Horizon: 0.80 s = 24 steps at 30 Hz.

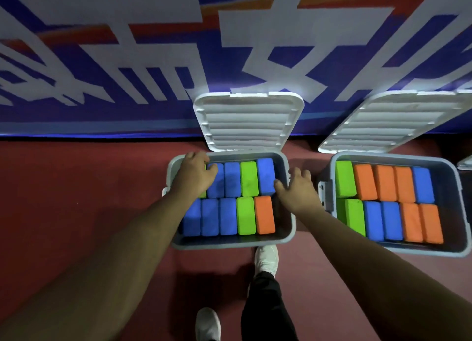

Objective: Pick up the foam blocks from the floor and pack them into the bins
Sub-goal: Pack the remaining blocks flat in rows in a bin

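- Nearer grey plastic bin [229,245] sits on the dark red carpet [76,187], right in front of the person. Its white ribbed lid [249,120] is flipped up and leans back against the blue banner w/ big white lettering [102,59].
- The bin is packed w/ rectangular foam blocks on edge in 2 rows. Back row, left to right: a green sliver [203,194] mostly under the hand, then a blue block [217,184], another blue [233,179], a green [249,178], and a blue end block [266,175].
- Front row is 3 blue ones [210,216], a green one [246,215] and an orange one [265,215] at the right end, w/ a small gap to the bin wall.
- Left hand [195,173] is down on the back-left corner, palm over the green sliver and bent fingertips touching the first blue block. Can't tell if it's actually gripping anything or just pushing down.
- Right hand [293,190] lies flat over the bin's right rim w/ fingers spread and relaxed, holding nothing. The thumb tip is at the edge of the blue end block.
- Second grey plastic bin [408,250] stands just beside the first on the right, w/ its own white lid [398,120] up too. It's full as well: green blocks [345,178] at the left, orange blocks [385,183] and blues [392,220] across the rest.
- Below the first bin there's a white sneaker [267,260] touching its front wall, a black trouser leg [263,310], and the other white shoe [208,324] further back.
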{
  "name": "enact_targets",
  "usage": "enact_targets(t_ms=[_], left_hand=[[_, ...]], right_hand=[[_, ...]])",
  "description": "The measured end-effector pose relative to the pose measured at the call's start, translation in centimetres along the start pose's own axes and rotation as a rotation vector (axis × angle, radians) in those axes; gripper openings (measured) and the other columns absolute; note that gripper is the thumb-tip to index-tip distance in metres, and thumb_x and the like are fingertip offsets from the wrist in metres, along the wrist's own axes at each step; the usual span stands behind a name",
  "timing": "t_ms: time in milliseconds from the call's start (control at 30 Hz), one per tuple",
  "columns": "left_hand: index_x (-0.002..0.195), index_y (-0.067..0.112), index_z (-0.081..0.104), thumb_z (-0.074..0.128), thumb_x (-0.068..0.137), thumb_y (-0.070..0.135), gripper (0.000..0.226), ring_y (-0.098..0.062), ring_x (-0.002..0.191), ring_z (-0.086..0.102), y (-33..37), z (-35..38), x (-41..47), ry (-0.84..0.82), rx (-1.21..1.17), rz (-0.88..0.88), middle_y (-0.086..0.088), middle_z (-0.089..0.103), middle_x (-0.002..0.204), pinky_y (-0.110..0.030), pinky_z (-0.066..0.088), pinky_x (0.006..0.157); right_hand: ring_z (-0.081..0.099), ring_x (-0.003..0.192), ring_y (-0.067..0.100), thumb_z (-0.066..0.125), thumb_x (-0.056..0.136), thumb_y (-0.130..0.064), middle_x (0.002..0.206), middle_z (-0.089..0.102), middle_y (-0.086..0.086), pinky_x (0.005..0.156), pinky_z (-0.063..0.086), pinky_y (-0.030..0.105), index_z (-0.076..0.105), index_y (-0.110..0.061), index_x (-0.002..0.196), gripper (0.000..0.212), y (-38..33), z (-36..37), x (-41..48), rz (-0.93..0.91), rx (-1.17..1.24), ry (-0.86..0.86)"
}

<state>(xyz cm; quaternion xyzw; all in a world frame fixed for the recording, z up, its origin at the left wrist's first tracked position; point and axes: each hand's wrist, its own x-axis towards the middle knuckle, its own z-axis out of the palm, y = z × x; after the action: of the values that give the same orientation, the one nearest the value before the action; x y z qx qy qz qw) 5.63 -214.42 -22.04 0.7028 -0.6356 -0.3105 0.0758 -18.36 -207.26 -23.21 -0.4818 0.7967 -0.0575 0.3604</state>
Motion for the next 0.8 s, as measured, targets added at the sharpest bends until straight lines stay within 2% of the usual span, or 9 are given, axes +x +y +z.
enact_targets(t_ms=[100, 233, 300, 400, 467, 533, 633, 700, 800], left_hand=[[0.112, 0.006, 0.061, 0.063, 0.090, 0.024, 0.029, -0.032, 0.106, 0.055, 0.0, 3.6, 2.7, -0.076, 0.078, -0.017, -0.014, 0.056, 0.118, -0.033, 0.041, 0.090], [0.116, 0.005, 0.060, 0.067, 0.086, 0.020, 0.034, -0.032, 0.110, 0.055, -1.6, 10.8, 4.1, -0.237, 0.120, -0.002, -0.014, 0.053, 0.121, -0.039, 0.045, 0.094], [0.113, 0.008, 0.060, 0.069, 0.083, 0.018, 0.033, -0.033, 0.110, 0.055, -2.7, 15.0, 4.8, -0.303, 0.158, 0.037, -0.013, 0.053, 0.117, -0.041, 0.045, 0.094], [0.115, 0.008, 0.060, 0.068, 0.081, 0.013, 0.035, -0.032, 0.111, 0.053, -4.4, 20.8, 6.3, -0.363, 0.230, 0.139, -0.010, 0.051, 0.122, -0.043, 0.045, 0.092], [0.124, 0.009, 0.056, 0.071, 0.080, 0.012, 0.047, -0.032, 0.124, 0.047, -5.6, 24.5, 7.6, -0.360, 0.277, 0.243, -0.008, 0.045, 0.138, -0.044, 0.042, 0.099], [0.142, 0.013, 0.045, 0.075, 0.080, 0.015, 0.069, -0.029, 0.144, 0.026, -6.8, 27.6, 9.1, -0.372, 0.342, 0.332, -0.004, 0.024, 0.160, -0.044, 0.031, 0.114], [0.157, 0.021, 0.014, 0.077, 0.079, 0.017, 0.100, -0.019, 0.152, -0.005, -8.6, 31.0, 11.0, -0.451, 0.462, 0.418, 0.004, -0.008, 0.165, -0.039, 0.010, 0.122], [0.158, 0.025, 0.005, 0.080, 0.075, 0.019, 0.112, -0.017, 0.152, -0.006, -9.7, 32.0, 11.6, -0.427, 0.520, 0.458, 0.006, -0.012, 0.164, -0.039, 0.011, 0.121], [0.158, 0.025, 0.008, 0.085, 0.063, 0.041, 0.124, -0.016, 0.152, -0.001, -10.6, 31.9, 11.9, -0.395, 0.517, 0.492, 0.007, -0.005, 0.165, -0.041, 0.019, 0.120]], right_hand=[[0.050, 0.116, 0.040, 0.057, 0.095, -0.032, 0.132, 0.041, 0.020, 0.093, 0.044, 0.043, 0.042, -0.002, 0.134, 0.051, 1.9, 1.1, 4.0, -0.010, 0.004, -0.074], [0.053, 0.112, 0.041, 0.060, 0.091, -0.027, 0.130, 0.041, 0.020, 0.093, 0.046, 0.043, 0.044, -0.003, 0.125, 0.044, 5.6, 5.8, 7.2, 0.019, -0.021, -0.210], [0.055, 0.114, 0.039, 0.064, 0.089, -0.028, 0.131, 0.041, 0.018, 0.093, 0.046, 0.043, 0.042, -0.006, 0.130, 0.051, 7.6, 8.6, 8.5, 0.017, -0.074, -0.270], [0.050, 0.125, 0.037, 0.068, 0.087, -0.027, 0.143, 0.033, 0.015, 0.096, 0.045, 0.043, 0.028, -0.014, 0.149, 0.074, 10.3, 12.8, 11.0, -0.010, -0.124, -0.331], [0.041, 0.135, 0.037, 0.072, 0.085, -0.029, 0.155, 0.020, 0.016, 0.102, 0.045, 0.045, 0.016, -0.024, 0.156, 0.090, 11.9, 15.5, 12.9, -0.040, -0.120, -0.328], [0.028, 0.146, 0.035, 0.075, 0.083, -0.033, 0.163, -0.001, 0.016, 0.109, 0.040, 0.044, 0.007, -0.035, 0.158, 0.102, 13.3, 17.8, 14.6, -0.081, -0.106, -0.290], [0.023, 0.149, 0.030, 0.077, 0.079, -0.041, 0.166, -0.013, 0.004, 0.112, 0.038, 0.041, 0.001, -0.038, 0.158, 0.109, 15.0, 20.2, 16.8, -0.146, -0.138, -0.233], [0.020, 0.150, 0.025, 0.076, 0.081, -0.040, 0.165, -0.015, -0.004, 0.112, 0.038, 0.038, -0.001, -0.032, 0.159, 0.110, 15.8, 21.3, 17.6, -0.165, -0.161, -0.224], [0.023, 0.148, 0.024, 0.070, 0.087, -0.016, 0.166, -0.015, -0.004, 0.108, 0.041, 0.036, -0.001, -0.028, 0.159, 0.102, 16.6, 22.2, 17.7, -0.196, -0.245, -0.159]])
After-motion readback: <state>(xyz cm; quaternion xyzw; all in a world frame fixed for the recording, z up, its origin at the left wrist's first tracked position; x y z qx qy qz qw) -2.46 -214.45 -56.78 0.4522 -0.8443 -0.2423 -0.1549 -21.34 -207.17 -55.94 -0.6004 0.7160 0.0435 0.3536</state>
